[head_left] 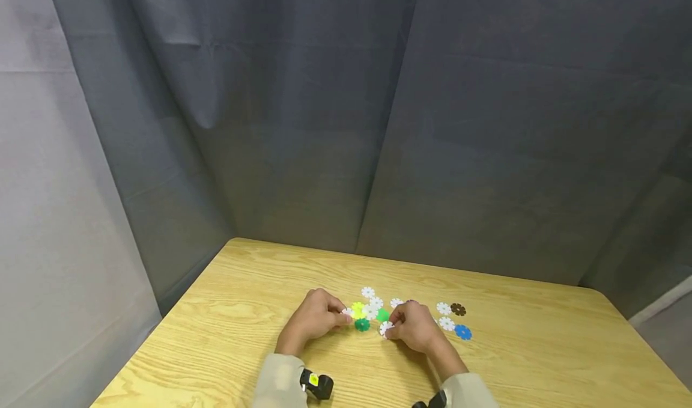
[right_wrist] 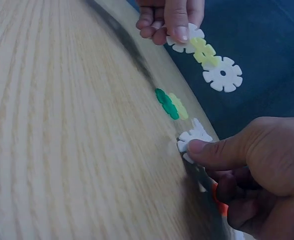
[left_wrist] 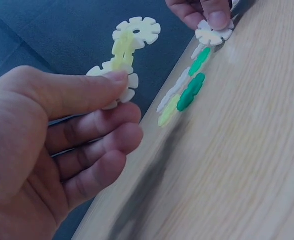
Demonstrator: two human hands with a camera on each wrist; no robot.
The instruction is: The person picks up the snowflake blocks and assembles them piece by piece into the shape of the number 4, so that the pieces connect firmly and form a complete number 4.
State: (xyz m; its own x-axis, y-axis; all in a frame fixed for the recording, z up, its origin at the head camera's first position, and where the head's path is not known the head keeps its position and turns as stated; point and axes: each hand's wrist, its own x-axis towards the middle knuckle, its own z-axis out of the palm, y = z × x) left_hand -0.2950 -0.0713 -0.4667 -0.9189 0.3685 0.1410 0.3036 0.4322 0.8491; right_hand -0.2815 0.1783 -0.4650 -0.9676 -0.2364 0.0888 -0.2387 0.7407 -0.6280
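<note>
My left hand (head_left: pixel 316 319) pinches a white notched disc (left_wrist: pixel 132 82) between thumb and forefinger. Joined to that disc is a yellow notched disc (left_wrist: pixel 121 52), and a second white disc (left_wrist: pixel 147 31) is joined at the far end, making a short chain held above the table. My right hand (head_left: pixel 416 327) pinches another white notched disc (right_wrist: pixel 184 142) between thumb and fingers, low over the tabletop. Between the hands lie a dark green disc (head_left: pixel 362 324) and a bright green disc (head_left: pixel 382 315). A purple disc (head_left: pixel 411 301) is mostly hidden behind my right hand.
Beyond the right hand, a brown disc (head_left: pixel 458 309), a blue disc (head_left: pixel 463 331) and white discs (head_left: pixel 443 307) lie on the wooden table (head_left: pixel 216 348). Another white disc (head_left: pixel 367 291) is farther back. Grey curtains (head_left: pixel 303 125) hang behind the table.
</note>
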